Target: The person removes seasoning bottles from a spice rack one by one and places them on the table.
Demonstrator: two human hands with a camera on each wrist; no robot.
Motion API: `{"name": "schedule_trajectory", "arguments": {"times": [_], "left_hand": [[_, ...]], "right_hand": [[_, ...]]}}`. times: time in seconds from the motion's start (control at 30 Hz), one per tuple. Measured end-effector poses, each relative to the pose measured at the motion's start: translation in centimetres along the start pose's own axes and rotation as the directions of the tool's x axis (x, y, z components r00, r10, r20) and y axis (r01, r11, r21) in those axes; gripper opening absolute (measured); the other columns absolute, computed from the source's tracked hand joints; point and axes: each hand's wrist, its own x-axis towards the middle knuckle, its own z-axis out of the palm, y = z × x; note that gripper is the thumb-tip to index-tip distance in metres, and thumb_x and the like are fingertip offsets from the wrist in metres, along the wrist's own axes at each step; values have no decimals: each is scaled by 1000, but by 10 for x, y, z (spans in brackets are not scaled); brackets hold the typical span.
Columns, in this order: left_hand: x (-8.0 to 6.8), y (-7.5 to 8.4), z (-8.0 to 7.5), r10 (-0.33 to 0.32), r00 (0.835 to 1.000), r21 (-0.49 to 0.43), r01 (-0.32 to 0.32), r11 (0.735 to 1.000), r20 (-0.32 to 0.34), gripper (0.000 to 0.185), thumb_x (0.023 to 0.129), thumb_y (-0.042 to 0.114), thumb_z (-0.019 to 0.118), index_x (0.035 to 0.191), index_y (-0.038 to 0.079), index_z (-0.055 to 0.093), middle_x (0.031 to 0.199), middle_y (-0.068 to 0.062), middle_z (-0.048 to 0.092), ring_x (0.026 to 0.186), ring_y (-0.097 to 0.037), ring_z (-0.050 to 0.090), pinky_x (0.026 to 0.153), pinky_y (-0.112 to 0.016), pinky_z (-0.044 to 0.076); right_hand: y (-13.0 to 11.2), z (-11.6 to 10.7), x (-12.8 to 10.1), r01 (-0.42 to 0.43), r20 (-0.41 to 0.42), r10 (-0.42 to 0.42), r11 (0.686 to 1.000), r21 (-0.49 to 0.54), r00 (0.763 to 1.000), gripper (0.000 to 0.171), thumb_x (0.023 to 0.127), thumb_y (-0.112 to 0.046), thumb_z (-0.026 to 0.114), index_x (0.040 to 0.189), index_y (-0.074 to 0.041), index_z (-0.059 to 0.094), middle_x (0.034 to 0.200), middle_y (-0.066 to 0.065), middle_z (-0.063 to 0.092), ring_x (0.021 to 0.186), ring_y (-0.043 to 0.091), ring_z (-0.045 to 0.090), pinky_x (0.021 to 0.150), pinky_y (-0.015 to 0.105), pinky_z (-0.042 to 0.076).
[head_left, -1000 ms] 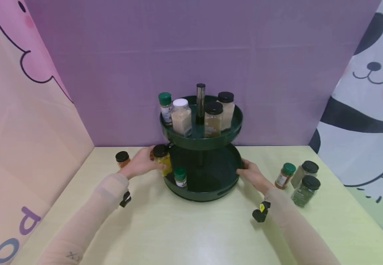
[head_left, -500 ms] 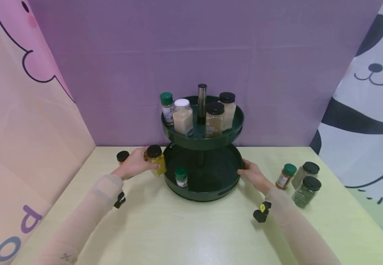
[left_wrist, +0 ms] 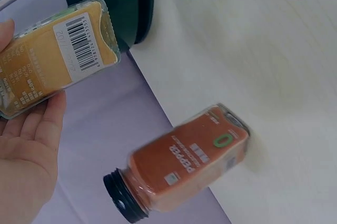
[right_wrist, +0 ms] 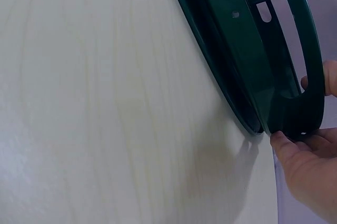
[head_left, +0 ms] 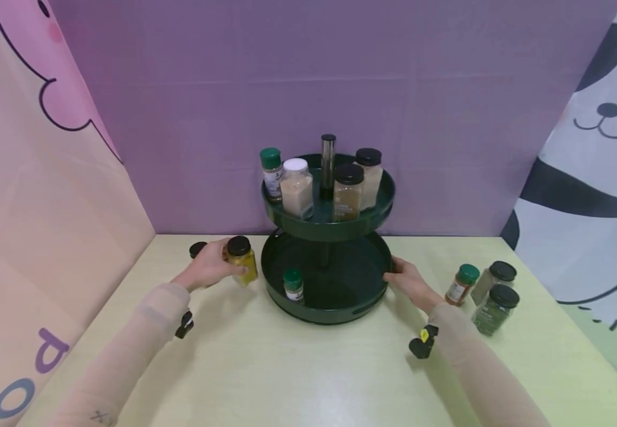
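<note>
The person's left hand (head_left: pixel 209 268) has its fingers curled round a clear plastic spice jar of yellow powder with a black screw cap (head_left: pixel 241 261), holding it upright just to the left of the dark green two-tier round turntable rack (head_left: pixel 326 299), clear of the lower tray's rim. In the left wrist view the same yellow jar (left_wrist: pixel 55 63) lies across the fingers (left_wrist: pixel 37 124), its long axis running from the barcode end near the rack back toward the palm. Whether its base rests on the pale yellow-green tabletop (head_left: pixel 298 373) or hangs a little above it is hard to tell from here. The opening of the lower tray lies to the right of this hand, so the left hand is plainly the nearer one to that side of the rack. Just behind the hand stands a small jar of orange-red pepper with a black cap (left_wrist: pixel 181 163), apart from the fingers. The right hand (head_left: pixel 407 283) grips the right edge of the lower tray, thumb over the rim and fingers under it, as the right wrist view shows (right_wrist: pixel 303 150). In that tray stands one short green-capped jar (head_left: pixel 293 286); the upper tray carries four jars round a metal centre post (head_left: pixel 328 163). Three more jars (head_left: pixel 487 290) stand on the table to the right, well apart from the rack.
</note>
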Motion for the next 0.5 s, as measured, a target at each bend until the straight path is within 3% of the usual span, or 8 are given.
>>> {"name": "schedule_trajectory", "arguments": {"times": [0.5], "left_hand": [[-2, -23, 0, -10, 998, 28, 12, 1000, -57, 53, 76, 16, 71, 121, -4, 49, 114, -24, 60, 103, -35, 58, 88, -47, 49]], "right_hand": [[1, 0, 1, -11, -17, 11, 1000, -13, 1000, 63, 89, 0, 46, 142, 9, 14, 145, 30, 23, 134, 39, 24, 112, 48, 23]]}}
